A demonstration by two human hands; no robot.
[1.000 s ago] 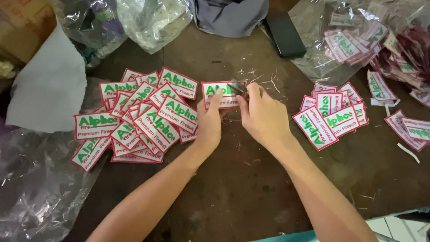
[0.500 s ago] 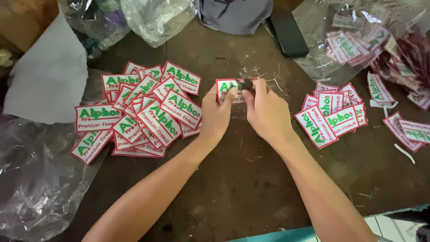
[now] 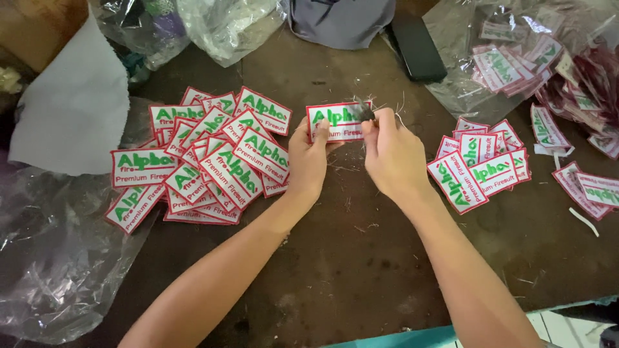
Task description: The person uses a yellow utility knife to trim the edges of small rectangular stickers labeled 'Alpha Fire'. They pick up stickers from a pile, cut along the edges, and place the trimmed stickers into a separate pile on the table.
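**One patch held up between two hands over the bench**

A white embroidered patch with a red border and green lettering sits just above the middle of the dark, worn bench, held between both hands. The left hand has closed on the patch's lower left part, thumb on the face and fingers behind. The right hand is pinched together at the patch's right edge, where its fingertips press a small dark tool against the upper right corner; what kind of tool it is cannot be told. The patch lies above and between the two hands, tilted only slightly, its face toward the camera.

To the left of the left hand, and touching its side, a loose heap of like patches spreads over the bench. To the right of the right hand, apart from it, lies a smaller pile of patches. Further right, more patches sit in and on a clear plastic bag. A black phone lies near the far edge, beside a grey cloth bundle. A sheet of white paper and crumpled clear plastic lie at the left. Short thread ends are scattered over the bench around the hands.
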